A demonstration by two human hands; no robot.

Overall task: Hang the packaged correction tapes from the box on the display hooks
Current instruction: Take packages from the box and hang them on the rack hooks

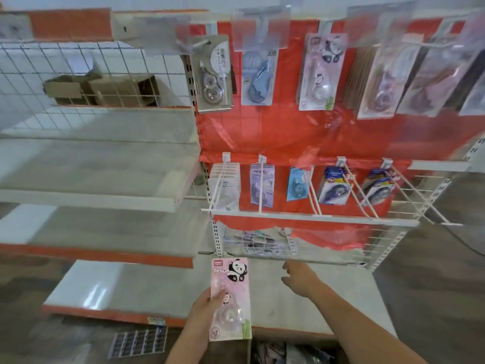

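Gripping pink panda pack (pixel 230 298), left hand (pixel 203 315); right hand (pixel 299 281) open, empty, near wire basket (pixel 328 248); box (pixel 294 350) below.

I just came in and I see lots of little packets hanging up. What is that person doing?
A person is stocking a shop display. Their left hand holds a pink panda-printed correction tape packet, not yet hung. Their empty right hand reaches forward towards the white wire display hooks. Many hooks on the red back panel already carry packets, and an open cardboard box with more sits at the bottom.
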